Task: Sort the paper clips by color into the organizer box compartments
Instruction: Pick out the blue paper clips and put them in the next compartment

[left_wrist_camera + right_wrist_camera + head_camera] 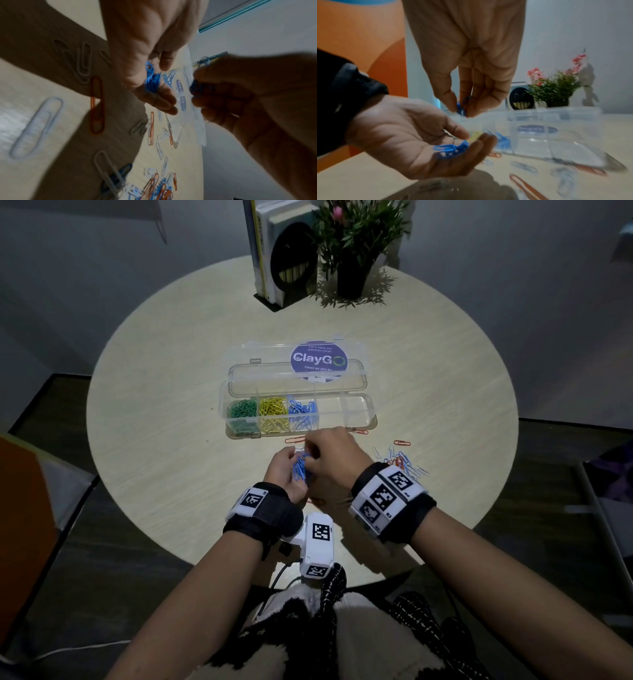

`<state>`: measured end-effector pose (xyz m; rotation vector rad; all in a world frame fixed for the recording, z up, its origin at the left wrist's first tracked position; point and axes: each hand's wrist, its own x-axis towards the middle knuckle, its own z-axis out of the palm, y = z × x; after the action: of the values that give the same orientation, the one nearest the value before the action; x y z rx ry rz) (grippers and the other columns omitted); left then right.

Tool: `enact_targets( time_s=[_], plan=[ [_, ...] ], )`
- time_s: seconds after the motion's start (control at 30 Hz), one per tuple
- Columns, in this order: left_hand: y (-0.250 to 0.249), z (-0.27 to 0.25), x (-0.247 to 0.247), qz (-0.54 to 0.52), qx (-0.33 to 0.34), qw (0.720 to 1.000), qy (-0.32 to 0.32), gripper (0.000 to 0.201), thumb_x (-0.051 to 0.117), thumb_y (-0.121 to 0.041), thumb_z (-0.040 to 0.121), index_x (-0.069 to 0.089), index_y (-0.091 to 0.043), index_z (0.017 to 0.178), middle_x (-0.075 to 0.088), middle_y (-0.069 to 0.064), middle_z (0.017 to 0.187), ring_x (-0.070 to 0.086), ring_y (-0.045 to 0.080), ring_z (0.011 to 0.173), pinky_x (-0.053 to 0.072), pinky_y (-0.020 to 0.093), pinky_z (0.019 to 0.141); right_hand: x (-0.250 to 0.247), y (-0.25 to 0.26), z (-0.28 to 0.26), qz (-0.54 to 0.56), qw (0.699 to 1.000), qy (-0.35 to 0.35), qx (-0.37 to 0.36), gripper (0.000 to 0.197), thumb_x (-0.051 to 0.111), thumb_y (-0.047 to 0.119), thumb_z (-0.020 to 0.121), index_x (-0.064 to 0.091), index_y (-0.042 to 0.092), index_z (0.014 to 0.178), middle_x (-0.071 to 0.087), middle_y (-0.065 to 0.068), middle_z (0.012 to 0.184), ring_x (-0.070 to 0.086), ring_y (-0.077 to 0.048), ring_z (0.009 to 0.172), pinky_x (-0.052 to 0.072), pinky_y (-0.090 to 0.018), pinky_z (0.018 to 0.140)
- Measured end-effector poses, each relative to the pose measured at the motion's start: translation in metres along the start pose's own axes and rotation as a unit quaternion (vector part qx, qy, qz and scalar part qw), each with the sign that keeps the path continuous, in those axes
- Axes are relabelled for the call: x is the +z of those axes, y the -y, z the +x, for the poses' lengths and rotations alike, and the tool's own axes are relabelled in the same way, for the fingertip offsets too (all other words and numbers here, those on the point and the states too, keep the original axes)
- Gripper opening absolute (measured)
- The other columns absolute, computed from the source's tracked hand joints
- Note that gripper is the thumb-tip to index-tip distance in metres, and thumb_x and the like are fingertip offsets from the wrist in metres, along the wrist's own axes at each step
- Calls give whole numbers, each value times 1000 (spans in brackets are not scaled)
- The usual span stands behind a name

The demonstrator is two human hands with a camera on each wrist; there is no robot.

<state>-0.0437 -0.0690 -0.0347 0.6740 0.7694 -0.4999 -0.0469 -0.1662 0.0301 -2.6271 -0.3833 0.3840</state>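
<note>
The clear organizer box (pixel 356 410) lies open mid-table, with green (pixel 243 412), yellow (pixel 273 412) and blue clips (pixel 301 412) in its three left compartments; the right ones look empty. My left hand (pixel 284 470) is cupped palm-up in front of the box and holds a bunch of blue paper clips (pixel 452 148). My right hand (pixel 334 453) hovers just above that palm, its thumb and fingers pinching a blue clip (pixel 460 108). A loose pile of orange, white and blue clips (pixel 400 458) lies on the table to the right of the hands.
Single orange clips (pixel 294 440) lie by the box's front wall. A book holder with a smiley bookend (pixel 291 258) and a potted plant (pixel 356 244) stand at the round table's far edge. White and orange clips (pixel 97 105) are scattered under the hands.
</note>
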Motion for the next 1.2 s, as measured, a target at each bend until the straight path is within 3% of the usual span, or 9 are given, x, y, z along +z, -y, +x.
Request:
enact_targets(
  time_s=[0.17,0.37,0.5,0.6,0.73,0.83,0.93,1.1,1.2],
  plan=[
    [-6,0,6,43,27,999,-5,29,34,-20,97,50,-13,75,55,1,51,53,12,62,44,21,54,-5,16,3,-38,997,29,-59,18,53,6,81,62,4,97,65,-18,101,58,-33,95,42,-33,72],
    [-29,-1,24,98,40,994,23,40,32,-23,101,33,-17,62,31,-5,31,26,3,22,17,11,24,-35,-7,31,85,984,-154,2,14,52,5,83,64,2,89,68,-16,90,56,-25,80,45,-33,79],
    [-57,8,57,199,183,962,-27,45,33,-34,102,31,-19,60,26,-8,29,21,4,23,14,8,29,-33,-50,57,16,991,-105,83,21,54,15,86,62,4,102,61,-19,104,53,-33,103,41,-36,86],
    [-76,28,80,280,257,922,-81,49,35,-39,100,30,-19,55,25,-11,30,23,15,36,17,17,42,-26,-67,65,14,992,-74,98,22,57,22,87,66,3,92,63,-20,100,56,-35,98,43,-38,84],
    [-84,55,92,366,281,880,-110,48,40,-29,98,37,-15,53,40,0,41,42,19,41,35,27,58,-24,-73,68,64,988,-99,98,19,60,19,85,67,1,88,64,-19,96,58,-31,92,40,-31,78],
    [-81,62,91,477,295,821,-107,44,43,-21,96,48,-18,52,52,-4,53,55,18,62,36,21,71,-24,-76,67,89,984,-122,97,18,60,18,86,67,0,88,64,-18,95,58,-29,90,39,-31,80],
    [-75,60,89,539,328,766,-124,40,45,-19,95,55,-14,56,52,-6,57,52,19,73,30,22,63,-25,-79,65,119,979,-140,90,15,61,13,84,67,0,87,65,-18,94,58,-29,87,42,-32,81],
    [-68,52,90,525,385,748,-128,28,46,-15,94,58,-5,71,57,9,70,50,20,73,27,27,55,-32,-87,55,232,941,-227,100,6,62,-1,79,67,0,82,64,-12,83,53,-15,70,41,-6,65],
    [-58,41,94,515,418,742,-103,26,48,-14,92,62,-2,74,58,10,73,49,18,72,32,24,58,-43,-105,40,270,909,-285,141,9,59,-1,80,67,0,85,63,-6,80,55,-12,72,41,-4,66]
  ],
)
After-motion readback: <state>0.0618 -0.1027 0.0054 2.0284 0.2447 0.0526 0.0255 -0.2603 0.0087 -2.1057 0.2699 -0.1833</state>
